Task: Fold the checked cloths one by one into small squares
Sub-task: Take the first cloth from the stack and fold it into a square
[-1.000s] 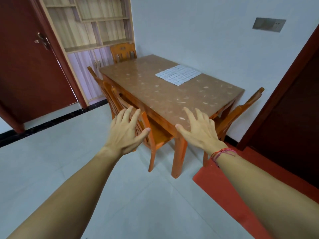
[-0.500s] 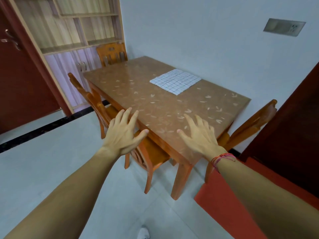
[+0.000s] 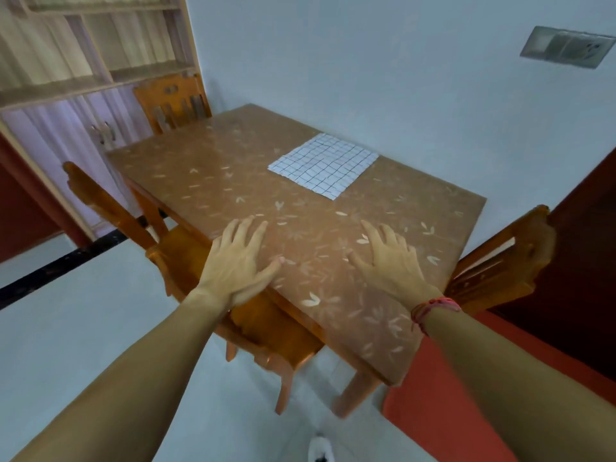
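Note:
A white cloth with a dark grid of checks [image 3: 324,165] lies flat on the far side of a brown leaf-patterned table [image 3: 206,168], close to the wall. My left hand [image 3: 238,261] hovers over the table's near left edge with fingers spread and nothing in it. My right hand [image 3: 388,258], a red cord at its wrist, is held over the near part of the tabletop, fingers apart and empty too. Both hands are well short of the cloth.
Orange wooden chairs stand around the table: one on the left [image 3: 110,208] pushed under it, one at the far end [image 3: 171,101], one on the right [image 3: 503,261]. A shelf cabinet [image 3: 83,61] fills the back left. A red mat [image 3: 440,411] lies by the dark door at right.
The view has closed in on the table. Both open hands, earlier in front of its near corner, are now over the tabletop, and the cloth looks larger and nearer.

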Motion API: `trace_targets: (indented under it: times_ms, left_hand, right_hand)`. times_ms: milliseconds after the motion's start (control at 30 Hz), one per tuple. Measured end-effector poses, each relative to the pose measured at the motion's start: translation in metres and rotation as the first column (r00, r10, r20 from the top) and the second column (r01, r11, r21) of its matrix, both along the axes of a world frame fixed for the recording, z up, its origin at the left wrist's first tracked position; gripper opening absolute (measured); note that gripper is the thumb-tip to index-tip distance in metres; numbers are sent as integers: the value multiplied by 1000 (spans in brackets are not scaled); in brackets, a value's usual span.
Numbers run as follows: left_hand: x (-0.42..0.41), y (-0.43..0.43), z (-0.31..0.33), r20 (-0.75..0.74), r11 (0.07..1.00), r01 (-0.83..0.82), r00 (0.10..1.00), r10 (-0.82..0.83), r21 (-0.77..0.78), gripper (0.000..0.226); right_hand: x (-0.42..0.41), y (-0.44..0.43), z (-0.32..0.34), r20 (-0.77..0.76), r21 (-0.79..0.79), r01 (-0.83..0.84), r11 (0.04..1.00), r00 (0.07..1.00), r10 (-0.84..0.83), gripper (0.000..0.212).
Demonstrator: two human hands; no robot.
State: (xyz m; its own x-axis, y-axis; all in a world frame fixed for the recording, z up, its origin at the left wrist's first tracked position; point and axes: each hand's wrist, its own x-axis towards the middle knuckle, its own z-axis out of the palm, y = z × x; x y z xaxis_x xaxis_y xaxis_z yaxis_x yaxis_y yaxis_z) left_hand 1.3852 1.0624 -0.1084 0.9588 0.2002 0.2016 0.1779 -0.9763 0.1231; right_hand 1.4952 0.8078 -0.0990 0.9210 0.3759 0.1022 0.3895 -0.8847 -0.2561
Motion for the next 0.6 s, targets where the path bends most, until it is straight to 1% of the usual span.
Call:
trace_targets:
  times_ms: [267, 400, 600]
  left_hand:
    - [114, 24, -21, -82, 998, 15, 996, -19, -55, 84]
    - [168, 30, -26, -125, 997, 22, 992, -31, -67, 81]
    - [222, 51, -30, -162, 997, 18, 986, -30, -79, 81]
  right_hand:
    - [118, 27, -23, -37, 45, 17, 999, 999, -15, 66]
    - [175, 39, -34, -77, 58, 17, 998, 997, -12, 67]
    - [228, 61, -44, -122, 78, 3, 997, 993, 7, 63]
